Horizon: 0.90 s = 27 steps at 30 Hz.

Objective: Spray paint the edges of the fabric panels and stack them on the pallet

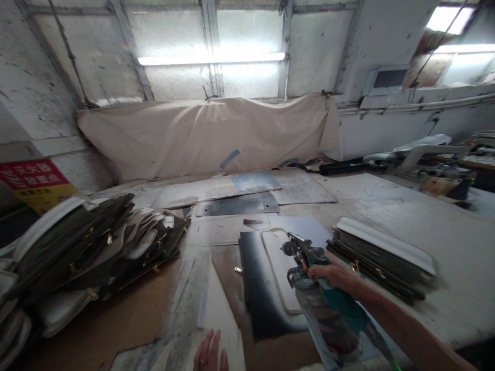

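Note:
My right hand (335,274) is closed around the teal grip of a spray gun (309,257), whose nozzle points away over a pale rounded panel (280,268). That panel lies on a dark sheet (257,293) on the workbench. A cup hangs under the spray gun at the lower right. My left hand (211,354) shows only at the bottom edge, fingers stretched out and holding nothing, above a bare part of the bench.
A heap of dark and white shaped panels (96,242) fills the left side. Another stack of dark panels topped by a white one (381,255) lies to the right. A beige cloth (204,136) hangs on the back wall, flat boards below it.

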### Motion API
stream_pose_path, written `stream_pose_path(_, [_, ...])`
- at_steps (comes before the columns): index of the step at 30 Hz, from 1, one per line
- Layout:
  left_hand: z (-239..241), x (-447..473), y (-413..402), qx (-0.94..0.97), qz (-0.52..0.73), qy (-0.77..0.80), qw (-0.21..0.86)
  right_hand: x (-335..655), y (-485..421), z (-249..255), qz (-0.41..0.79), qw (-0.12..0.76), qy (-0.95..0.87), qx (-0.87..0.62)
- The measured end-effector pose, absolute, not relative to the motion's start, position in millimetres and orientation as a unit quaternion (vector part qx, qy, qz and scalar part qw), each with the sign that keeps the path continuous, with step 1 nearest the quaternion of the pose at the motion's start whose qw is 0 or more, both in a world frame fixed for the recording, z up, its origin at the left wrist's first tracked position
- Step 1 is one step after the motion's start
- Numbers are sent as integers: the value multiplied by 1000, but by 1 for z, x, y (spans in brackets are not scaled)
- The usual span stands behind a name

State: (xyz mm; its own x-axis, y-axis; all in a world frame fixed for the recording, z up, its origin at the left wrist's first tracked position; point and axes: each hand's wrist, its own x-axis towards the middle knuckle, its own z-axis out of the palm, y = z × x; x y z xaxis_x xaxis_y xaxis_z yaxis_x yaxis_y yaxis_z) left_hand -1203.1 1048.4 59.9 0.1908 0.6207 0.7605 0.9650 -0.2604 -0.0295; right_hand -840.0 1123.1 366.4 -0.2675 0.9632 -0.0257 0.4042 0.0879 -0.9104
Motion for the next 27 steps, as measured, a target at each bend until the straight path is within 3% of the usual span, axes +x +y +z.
stream_pose_path(12, [79,-1184,1031,-704,-325,-590,225,-832,1090,363,431,316,-659,-529])
stream_pose_path(27, [86,-1182,1028,-687,-361,-581,246,-866,1123,361,348,322,-664,-578])
